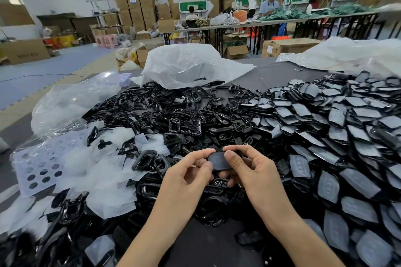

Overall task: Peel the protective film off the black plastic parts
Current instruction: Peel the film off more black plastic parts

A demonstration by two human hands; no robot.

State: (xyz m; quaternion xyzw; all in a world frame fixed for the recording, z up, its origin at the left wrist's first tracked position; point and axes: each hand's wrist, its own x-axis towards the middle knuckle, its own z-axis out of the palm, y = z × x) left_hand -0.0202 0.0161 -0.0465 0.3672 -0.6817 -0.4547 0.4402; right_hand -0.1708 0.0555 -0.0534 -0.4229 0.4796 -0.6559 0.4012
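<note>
Both my hands hold one black plastic part (218, 161) above the table, near the middle of the view. My left hand (188, 171) pinches its left end between thumb and fingers. My right hand (245, 165) grips its right end, thumb on top of the greyish film face. To the right lies a big heap of film-covered black parts (338, 128). Ahead lies a heap of bare black frames and parts (180, 112). Loose peeled film pieces (108, 171) lie to the left.
A white plastic bag (184, 65) sits open behind the heap. A clear bag (71, 102) and a lilac perforated tray (41, 169) are at the left. More white sheeting (347, 54) covers the far right. People work at long tables (271, 20) in the background.
</note>
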